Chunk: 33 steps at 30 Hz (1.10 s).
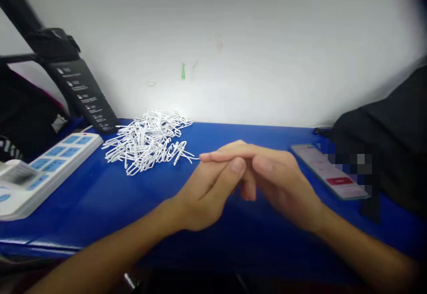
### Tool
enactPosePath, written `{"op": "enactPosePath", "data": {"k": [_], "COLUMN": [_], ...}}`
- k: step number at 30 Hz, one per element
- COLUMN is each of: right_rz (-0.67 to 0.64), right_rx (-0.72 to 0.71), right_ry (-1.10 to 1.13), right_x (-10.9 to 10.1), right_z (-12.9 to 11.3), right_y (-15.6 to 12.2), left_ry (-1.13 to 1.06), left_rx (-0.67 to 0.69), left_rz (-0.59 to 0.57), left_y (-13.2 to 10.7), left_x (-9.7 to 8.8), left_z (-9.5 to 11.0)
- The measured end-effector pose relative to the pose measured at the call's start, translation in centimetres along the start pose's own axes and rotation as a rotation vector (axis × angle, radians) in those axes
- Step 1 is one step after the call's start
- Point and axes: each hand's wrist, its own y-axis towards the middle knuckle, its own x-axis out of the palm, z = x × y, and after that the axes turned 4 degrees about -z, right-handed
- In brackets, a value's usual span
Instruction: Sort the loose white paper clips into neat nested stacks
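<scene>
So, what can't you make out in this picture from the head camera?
- Fingers: in the head view, they overlap, hiding whether the hands hold anything.
- White wire clips: tangled, so lower ones are hidden and the count is unclear.
- Phone: screen text is blurred, and a pixelated patch covers one end.
- White device: cut off by the left edge.

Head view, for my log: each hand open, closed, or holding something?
Left hand: loosely closed, holding nothing visible.
Right hand: open, fingers over the left, holding nothing visible.
</scene>
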Motion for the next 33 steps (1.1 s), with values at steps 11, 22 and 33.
{"op": "enactPosePath", "data": {"k": [11, 22, 33], "right_rz": [0.134, 0.218, 0.438], "right_rx": [-0.162, -0.163, -0.454], "right_ry": [-0.263, -0.312, -0.590], "right_x": [1.3, 1.5, 0.7], "right_z": [0.4, 0.3, 1.9], "right_y": [-0.3, -0.5, -1.4], "left_ry": [-0.039, -0.058, -0.081], "left_rx": [0.010, -0.162, -0.022], "left_rz": [-0.024, -0.024, 0.225], "left_y": [-0.1, -0.2, 0.2], "left_x": [0.4, 0.8, 0.0], "left_z": [-1.1, -1.1, -0.6]}}
